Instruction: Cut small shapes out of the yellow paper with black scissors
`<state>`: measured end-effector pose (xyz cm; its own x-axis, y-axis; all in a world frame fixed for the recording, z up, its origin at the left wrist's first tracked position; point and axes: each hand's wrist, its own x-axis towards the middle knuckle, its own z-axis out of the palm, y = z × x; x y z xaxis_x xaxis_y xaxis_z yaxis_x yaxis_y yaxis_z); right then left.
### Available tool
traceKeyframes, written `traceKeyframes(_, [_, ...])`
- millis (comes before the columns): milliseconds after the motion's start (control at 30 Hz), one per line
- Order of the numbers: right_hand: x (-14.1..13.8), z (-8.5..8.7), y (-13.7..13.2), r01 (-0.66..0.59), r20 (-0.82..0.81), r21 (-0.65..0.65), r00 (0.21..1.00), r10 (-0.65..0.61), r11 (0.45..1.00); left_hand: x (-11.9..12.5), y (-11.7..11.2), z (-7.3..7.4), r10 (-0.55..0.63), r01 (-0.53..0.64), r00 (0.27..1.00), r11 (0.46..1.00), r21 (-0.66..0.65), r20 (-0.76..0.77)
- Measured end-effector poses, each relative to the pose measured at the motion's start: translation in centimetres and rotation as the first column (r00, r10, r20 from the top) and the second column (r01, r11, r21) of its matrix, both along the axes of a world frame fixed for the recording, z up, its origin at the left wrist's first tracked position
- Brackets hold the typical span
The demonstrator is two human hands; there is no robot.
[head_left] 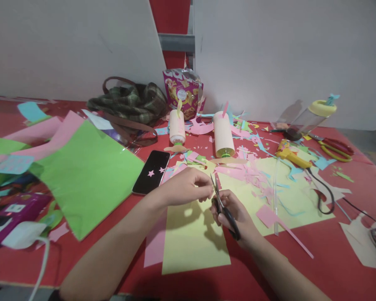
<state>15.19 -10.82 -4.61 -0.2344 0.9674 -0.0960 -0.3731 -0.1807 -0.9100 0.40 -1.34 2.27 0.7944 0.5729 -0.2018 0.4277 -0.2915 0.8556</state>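
Observation:
My right hand (230, 213) grips a pair of black-handled scissors (221, 200), their blades pointing up and away from me. Close by on the left, my left hand (191, 186) is closed in a pinch near the blades. Whatever sits between its fingertips is too small to make out. Both hands are above a pale yellow paper sheet (194, 246), which overlaps a pink sheet (153, 246). Beside my left wrist lies a black phone (144, 179), with two small pink paper stars (151, 173) on its screen.
Green paper (90, 175) covers the left. Two paper-wrapped bottles (223, 131) lie ahead amid scraps, before a purple snack bag (184, 92) and plaid bag (134, 100). To the right are a yellow glue gun (291, 155) with its cord, red-and-yellow-handled pliers (335, 146) and a clear bottle (307, 121).

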Motion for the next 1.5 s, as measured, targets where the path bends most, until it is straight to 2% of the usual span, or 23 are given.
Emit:
traceKeyframes(300, [-0.19, 0.02, 0.05, 0.005, 0.013, -0.015, 1.0, -0.004, 1.0, -0.15, 0.17, 0.45, -0.009, 0.009, 0.999, 1.0, -0.006, -0.046])
traceKeyframes(633, [-0.22, -0.13, 0.04, 0.015, 0.021, -0.024, 1.0, -0.014, 1.0, -0.42, 0.12, 0.21, -0.022, 0.021, 0.998, 0.999, -0.027, -0.056])
traceKeyframes(1033, [-0.39, 0.16, 0.12, 0.066, 0.089, -0.071, 0.994, -0.06, 0.995, -0.62, 0.21, 0.6, -0.018, 0.012, 0.999, 0.993, -0.117, -0.051])
traceKeyframes(1200, [-0.37, 0.18, 0.32, 0.187, 0.129, -0.065, 0.976, -0.178, 0.98, -0.28, 0.08, 0.59, -0.02, 0.017, 0.999, 0.992, -0.124, -0.029])
traceKeyframes(1333, [-0.19, -0.09, 0.53, 0.32, 0.07, -0.038, 0.946, -0.317, 0.947, 0.01, -0.1, 0.45, -0.022, 0.015, 0.998, 0.994, -0.105, -0.061])
traceKeyframes(1500, [0.0, -0.25, 0.77, 0.352, 0.011, 0.051, 0.936, -0.353, 0.935, 0.29, -0.23, -0.3, -0.025, 0.022, 0.996, 0.999, -0.04, -0.085])
